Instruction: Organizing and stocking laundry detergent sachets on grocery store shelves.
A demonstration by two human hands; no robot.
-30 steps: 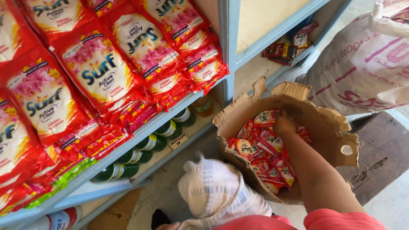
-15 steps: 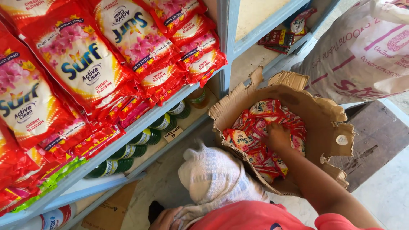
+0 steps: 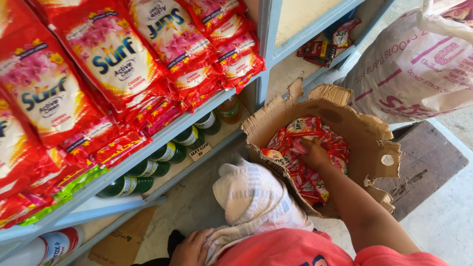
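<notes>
The right hand [image 3: 313, 152] was down in the torn box [image 3: 367, 130], fingers closed on a red sachet [image 3: 297, 146] atop the heap, its long axis pointing toward the shelf [image 3: 197, 116]. The left hand [image 3: 191, 249] clutched a white cloth [image 3: 251, 199] against the lap, keeping it off the floor.

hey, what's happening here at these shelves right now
A person is bent beside blue shelves stocked with big red detergent packs. Their right hand reaches down into an open cardboard box full of small red sachets, fingers closing on some. Their left hand rests on a whitish cloth bundle near their body. Green bottles lie on the lower shelf.
</notes>
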